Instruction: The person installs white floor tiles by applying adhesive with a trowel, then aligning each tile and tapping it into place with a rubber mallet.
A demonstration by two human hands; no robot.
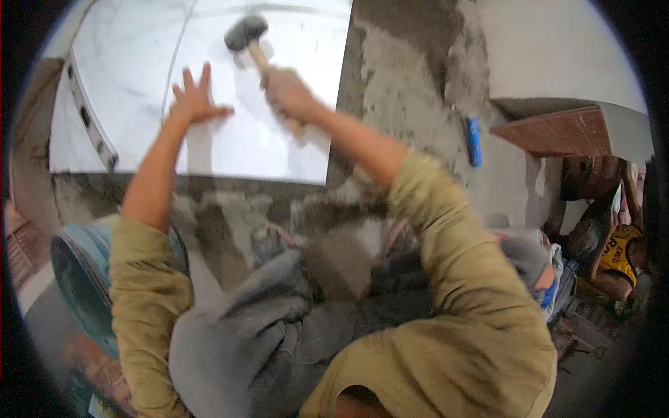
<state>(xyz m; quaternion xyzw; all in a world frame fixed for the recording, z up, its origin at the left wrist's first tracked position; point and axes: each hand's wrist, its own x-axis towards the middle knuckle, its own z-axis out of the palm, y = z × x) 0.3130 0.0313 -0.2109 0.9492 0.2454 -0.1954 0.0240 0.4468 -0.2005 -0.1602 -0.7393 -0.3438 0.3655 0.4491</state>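
From my feed, the right hand [289,94] is the working grip: its fingers are wrapped tight round the wooden handle of a mallet [252,45], clamped about midway along it, with a short stub of handle poking out below the fist. The mallet's long axis runs from the grip up and to the left, so the black head sits beyond the knuckles, over the far part of the big white tile [279,143]; I cannot tell whether the head touches the tile or hangs just above it. The left hand [196,103] holds nothing: it lies flat on the same tile with fingers spread, just to the left of the right grip and a little nearer me than the mallet head. Of the two, the right hand is the one on the tool, and the left is near the head. Further left of both grips a spirit level [87,115] lies along the tile. Grey mortar [404,83] borders the tile to the right of the grip, with a blue-handled tool [474,141] well apart on that side.
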